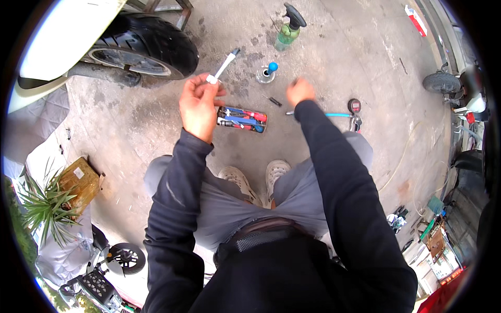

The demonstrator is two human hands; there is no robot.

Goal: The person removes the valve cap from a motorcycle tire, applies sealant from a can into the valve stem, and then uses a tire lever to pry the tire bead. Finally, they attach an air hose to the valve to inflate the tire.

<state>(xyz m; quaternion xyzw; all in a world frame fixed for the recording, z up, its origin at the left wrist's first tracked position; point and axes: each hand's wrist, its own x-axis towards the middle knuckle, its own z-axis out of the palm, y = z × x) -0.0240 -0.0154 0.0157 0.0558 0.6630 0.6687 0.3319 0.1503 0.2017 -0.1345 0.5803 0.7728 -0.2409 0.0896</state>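
Reference point: the tool box, which lies on the concrete floor before the person's shoes; all places are taken from it.

Motorbike, pale body: well beyond the tool box and to its left; its black tyre is the part I see nearest the box.

Spray bottle, green, with a black trigger head: upright, well beyond the box and slightly right.

Pressure gauge, dark dial, with a blue hose: well to the right of the box, hose end pointing back toward it.

Tool box itself: uncovered, packed with red- and blue-handled tools.

Left hand: just off the box's left end. Thumb and fingers pinched together on the white tool.

Right hand: right of the box and beyond it, above the hose end. Fingers curled in, blurred; I cannot tell whether they grip anything.

Clear jar with a blue knob: beyond the box, near.

White tool, slim, dark-tipped: beyond the box's left end, slanting up from the fingertips.

Small black piece: near the box's far right corner.
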